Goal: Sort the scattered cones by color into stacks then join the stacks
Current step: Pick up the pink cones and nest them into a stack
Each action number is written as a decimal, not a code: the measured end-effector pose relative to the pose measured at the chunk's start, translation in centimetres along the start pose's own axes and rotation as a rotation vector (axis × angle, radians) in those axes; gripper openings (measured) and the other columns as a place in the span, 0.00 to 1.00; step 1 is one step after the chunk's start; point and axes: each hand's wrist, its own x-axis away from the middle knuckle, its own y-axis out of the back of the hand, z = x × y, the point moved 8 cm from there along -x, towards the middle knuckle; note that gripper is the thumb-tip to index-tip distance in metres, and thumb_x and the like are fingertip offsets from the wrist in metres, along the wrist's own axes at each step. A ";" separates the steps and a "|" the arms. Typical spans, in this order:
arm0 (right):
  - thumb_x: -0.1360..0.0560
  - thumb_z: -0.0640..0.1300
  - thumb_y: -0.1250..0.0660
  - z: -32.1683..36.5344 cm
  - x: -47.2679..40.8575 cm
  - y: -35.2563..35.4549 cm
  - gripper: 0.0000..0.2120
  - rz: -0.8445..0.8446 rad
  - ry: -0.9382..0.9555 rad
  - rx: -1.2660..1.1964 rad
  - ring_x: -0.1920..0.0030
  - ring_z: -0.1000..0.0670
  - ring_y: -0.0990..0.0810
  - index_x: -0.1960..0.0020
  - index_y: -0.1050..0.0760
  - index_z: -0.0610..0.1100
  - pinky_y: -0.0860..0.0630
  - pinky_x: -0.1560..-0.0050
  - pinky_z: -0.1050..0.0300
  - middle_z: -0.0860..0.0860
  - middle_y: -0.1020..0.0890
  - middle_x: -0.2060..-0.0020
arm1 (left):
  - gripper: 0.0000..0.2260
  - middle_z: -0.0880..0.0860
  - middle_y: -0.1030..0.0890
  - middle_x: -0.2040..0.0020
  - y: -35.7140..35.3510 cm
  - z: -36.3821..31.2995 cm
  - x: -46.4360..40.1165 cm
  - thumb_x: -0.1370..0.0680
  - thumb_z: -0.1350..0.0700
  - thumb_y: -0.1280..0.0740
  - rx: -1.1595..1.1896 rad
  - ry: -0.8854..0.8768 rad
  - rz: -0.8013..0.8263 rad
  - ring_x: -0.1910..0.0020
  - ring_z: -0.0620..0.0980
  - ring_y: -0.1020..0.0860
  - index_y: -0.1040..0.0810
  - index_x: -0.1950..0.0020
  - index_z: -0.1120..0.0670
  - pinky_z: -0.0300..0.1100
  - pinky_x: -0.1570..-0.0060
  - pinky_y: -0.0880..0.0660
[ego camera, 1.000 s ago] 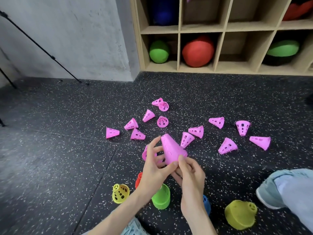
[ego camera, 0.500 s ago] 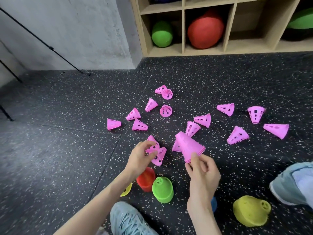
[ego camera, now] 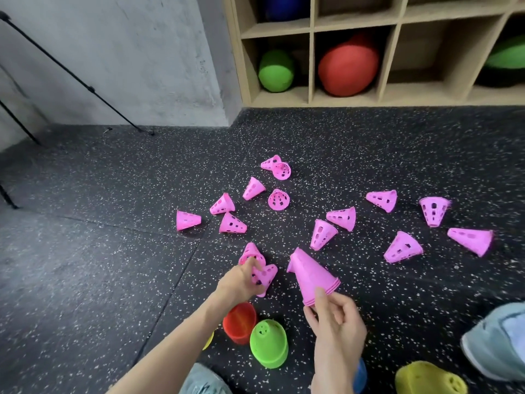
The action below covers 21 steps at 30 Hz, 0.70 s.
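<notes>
Several pink perforated cones lie scattered on the dark speckled floor [ego camera: 113,265]. My right hand [ego camera: 335,322] pinches the wide end of a stack of pink cones [ego camera: 311,275], tip pointing up and left. My left hand [ego camera: 241,281] reaches down onto two pink cones lying together [ego camera: 265,275], fingers around the nearer one. Stacks of red cones [ego camera: 240,322], green cones [ego camera: 268,344] and yellow cones [ego camera: 429,378] stand near my legs. A blue stack [ego camera: 360,376] shows partly behind my right wrist.
A wooden cubby shelf [ego camera: 311,61] with green and red balls stands at the back. Tripod legs [ego camera: 74,76] lean at the left against a grey wall. A light blue shoe [ego camera: 497,341] is at the right. A yellow cone edge [ego camera: 208,341] peeks from under my left arm.
My left hand let go of the pink stack and reached left down to the two pink cones on the floor. My right hand keeps the stack, now tilted.
</notes>
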 end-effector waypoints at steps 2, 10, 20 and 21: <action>0.23 0.34 0.29 -0.2 0.1 0.0 0.04 0.004 -0.002 0.013 0.57 0.45 0.18 0.56 0.23 0.35 0.16 0.61 0.60 0.38 0.19 0.61 | 0.19 0.53 0.19 0.44 0.1 -0.3 0.0 0.24 0.50 0.27 -0.099 -0.011 -0.006 0.44 0.56 0.19 0.30 0.37 0.51 0.48 0.45 0.23; 0.23 0.34 0.29 0.2 1.1 -0.5 0.04 0.025 0.028 0.047 0.58 0.46 0.18 0.56 0.22 0.35 0.16 0.60 0.60 0.38 0.20 0.61 | 0.26 0.54 0.19 0.44 0.1 -0.9 0.5 0.22 0.40 0.30 -0.075 0.038 0.026 0.47 0.56 0.20 0.33 0.35 0.56 0.50 0.47 0.23; 0.22 0.36 0.30 1.4 2.2 -0.3 0.05 0.023 0.034 0.037 0.54 0.44 0.17 0.53 0.23 0.33 0.15 0.56 0.55 0.37 0.19 0.58 | 0.16 0.56 0.16 0.51 1.7 -0.7 3.4 0.24 0.49 0.28 0.115 -0.041 -0.140 0.53 0.59 0.18 0.30 0.42 0.53 0.50 0.52 0.22; 0.22 0.36 0.29 1.5 2.4 -0.3 0.05 0.026 0.040 0.039 0.53 0.44 0.16 0.53 0.22 0.34 0.15 0.55 0.54 0.37 0.18 0.57 | 0.15 0.54 0.16 0.52 2.4 -0.6 3.9 0.24 0.49 0.28 0.201 -0.034 -0.183 0.54 0.56 0.18 0.29 0.44 0.51 0.47 0.53 0.23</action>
